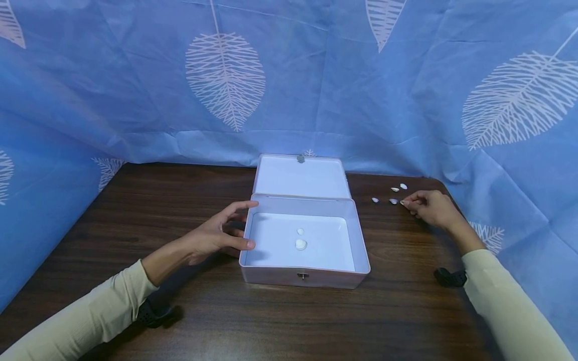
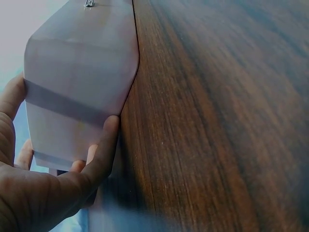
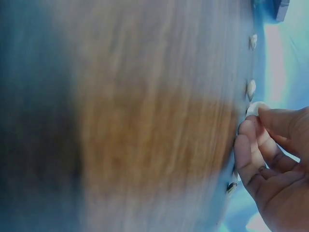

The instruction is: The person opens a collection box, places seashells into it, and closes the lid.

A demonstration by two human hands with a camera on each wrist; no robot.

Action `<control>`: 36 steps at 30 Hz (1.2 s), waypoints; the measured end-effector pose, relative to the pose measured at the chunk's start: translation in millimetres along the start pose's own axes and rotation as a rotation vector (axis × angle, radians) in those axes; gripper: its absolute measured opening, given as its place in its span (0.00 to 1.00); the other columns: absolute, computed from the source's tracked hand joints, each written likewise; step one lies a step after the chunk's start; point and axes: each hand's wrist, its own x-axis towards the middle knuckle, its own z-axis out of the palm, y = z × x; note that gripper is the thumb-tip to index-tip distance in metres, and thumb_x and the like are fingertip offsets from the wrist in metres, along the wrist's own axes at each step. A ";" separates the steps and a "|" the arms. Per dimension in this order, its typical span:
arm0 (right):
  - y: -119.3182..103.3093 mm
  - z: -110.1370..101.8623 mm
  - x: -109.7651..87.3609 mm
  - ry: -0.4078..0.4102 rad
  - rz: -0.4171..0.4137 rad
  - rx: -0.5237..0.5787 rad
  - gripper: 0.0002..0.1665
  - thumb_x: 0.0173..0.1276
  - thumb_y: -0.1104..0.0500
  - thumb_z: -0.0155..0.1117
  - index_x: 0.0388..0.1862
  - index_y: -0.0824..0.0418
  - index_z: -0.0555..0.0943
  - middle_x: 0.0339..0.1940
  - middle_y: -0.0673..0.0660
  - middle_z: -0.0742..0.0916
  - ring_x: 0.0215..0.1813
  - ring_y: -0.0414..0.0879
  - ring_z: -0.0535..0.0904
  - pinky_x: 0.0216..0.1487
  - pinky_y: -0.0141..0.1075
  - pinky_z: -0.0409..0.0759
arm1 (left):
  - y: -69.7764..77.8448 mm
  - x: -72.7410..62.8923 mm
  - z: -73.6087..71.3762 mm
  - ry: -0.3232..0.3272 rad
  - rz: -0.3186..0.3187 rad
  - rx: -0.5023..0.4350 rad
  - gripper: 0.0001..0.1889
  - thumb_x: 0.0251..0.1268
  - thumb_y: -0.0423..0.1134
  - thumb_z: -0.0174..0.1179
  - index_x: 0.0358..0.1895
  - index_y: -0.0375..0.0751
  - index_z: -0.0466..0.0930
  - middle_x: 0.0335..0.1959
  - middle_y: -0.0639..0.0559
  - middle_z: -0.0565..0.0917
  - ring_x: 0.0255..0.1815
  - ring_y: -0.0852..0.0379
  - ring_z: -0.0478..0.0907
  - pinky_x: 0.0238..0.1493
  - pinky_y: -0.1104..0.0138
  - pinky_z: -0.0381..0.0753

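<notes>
A pale lidded box (image 1: 304,277) stands on the table with its lid (image 1: 301,176) raised at the back. Inside, on the white floor, lie a larger shell (image 1: 300,244) and a smaller shell (image 1: 300,231). Along the box's left side my left hand (image 1: 215,233) is spread, fingertips at the wall and rim; the left wrist view shows them on the side wall (image 2: 72,82). At the table's right, my right hand (image 1: 431,206) pinches a small white shell (image 3: 254,108) between thumb and fingertips, low by the tabletop.
Several small white shells lie near the right hand, among them a shell (image 1: 375,200) closest to the box and a shell (image 1: 403,186) toward the back. The dark wooden table (image 1: 189,185) meets a blue leaf-patterned cloth (image 1: 289,90) behind and at both sides.
</notes>
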 end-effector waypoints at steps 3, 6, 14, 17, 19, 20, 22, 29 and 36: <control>-4.3 -1.2 -2.0 -0.006 0.004 0.028 0.22 0.90 0.53 0.63 0.57 0.72 0.90 0.41 0.63 0.95 0.35 0.42 0.88 0.35 0.34 0.86 | 0.0 -0.5 0.2 -0.001 0.003 -0.001 0.55 0.68 0.40 0.82 0.92 0.64 0.57 0.87 0.36 0.53 0.74 0.33 0.68 0.58 0.49 0.92; -7.5 -2.3 -4.3 -0.012 0.001 0.068 0.23 0.90 0.52 0.63 0.59 0.74 0.89 0.43 0.65 0.95 0.36 0.41 0.89 0.37 0.34 0.90 | 0.0 -0.9 0.3 0.002 0.003 -0.004 0.54 0.68 0.40 0.82 0.91 0.64 0.57 0.87 0.36 0.54 0.74 0.34 0.68 0.58 0.49 0.92; -15.6 0.2 -11.3 -0.010 0.010 0.149 0.25 0.91 0.51 0.63 0.60 0.75 0.88 0.44 0.65 0.95 0.35 0.36 0.89 0.39 0.33 0.91 | -0.3 -1.1 -0.1 0.008 -0.004 -0.009 0.54 0.69 0.39 0.82 0.91 0.64 0.57 0.87 0.36 0.54 0.72 0.35 0.69 0.58 0.51 0.92; -17.6 2.1 -14.3 0.000 0.007 0.171 0.25 0.91 0.52 0.62 0.60 0.75 0.88 0.44 0.65 0.95 0.35 0.34 0.89 0.40 0.33 0.91 | 0.1 -1.0 0.0 0.007 -0.011 -0.014 0.54 0.68 0.39 0.82 0.91 0.64 0.57 0.87 0.36 0.54 0.73 0.35 0.69 0.58 0.51 0.92; -18.4 3.0 -16.8 0.005 0.002 0.192 0.24 0.91 0.54 0.61 0.61 0.76 0.87 0.45 0.66 0.95 0.36 0.33 0.89 0.40 0.32 0.92 | 0.9 -0.9 0.1 0.007 -0.016 -0.017 0.54 0.68 0.40 0.82 0.91 0.64 0.57 0.87 0.36 0.54 0.73 0.34 0.69 0.59 0.50 0.92; -19.1 3.2 -18.1 0.006 -0.001 0.206 0.24 0.91 0.55 0.61 0.61 0.77 0.87 0.45 0.66 0.95 0.36 0.33 0.90 0.41 0.32 0.92 | 1.3 -0.8 0.1 0.008 -0.019 -0.017 0.54 0.69 0.40 0.82 0.91 0.64 0.57 0.87 0.36 0.54 0.74 0.34 0.69 0.59 0.50 0.92; -21.1 3.7 -20.5 0.009 -0.006 0.247 0.23 0.92 0.56 0.60 0.62 0.78 0.86 0.46 0.67 0.95 0.36 0.32 0.90 0.42 0.31 0.92 | 2.2 -0.5 -0.1 0.012 -0.027 -0.018 0.54 0.69 0.40 0.82 0.91 0.65 0.58 0.88 0.37 0.53 0.75 0.34 0.68 0.60 0.50 0.92; -33.6 7.2 -28.7 0.011 -0.015 0.437 0.22 0.89 0.62 0.62 0.64 0.83 0.83 0.45 0.61 0.96 0.39 0.31 0.92 0.45 0.33 0.94 | 2.2 0.8 -0.9 0.010 -0.026 -0.011 0.54 0.68 0.41 0.82 0.91 0.66 0.58 0.87 0.36 0.53 0.75 0.32 0.67 0.60 0.49 0.91; -52.3 16.2 -34.3 0.008 -0.017 0.492 0.23 0.89 0.62 0.63 0.67 0.83 0.82 0.50 0.63 0.96 0.40 0.30 0.92 0.47 0.34 0.94 | 1.4 0.4 0.4 0.006 -0.025 -0.018 0.54 0.68 0.40 0.82 0.91 0.65 0.57 0.87 0.36 0.53 0.76 0.32 0.69 0.60 0.49 0.92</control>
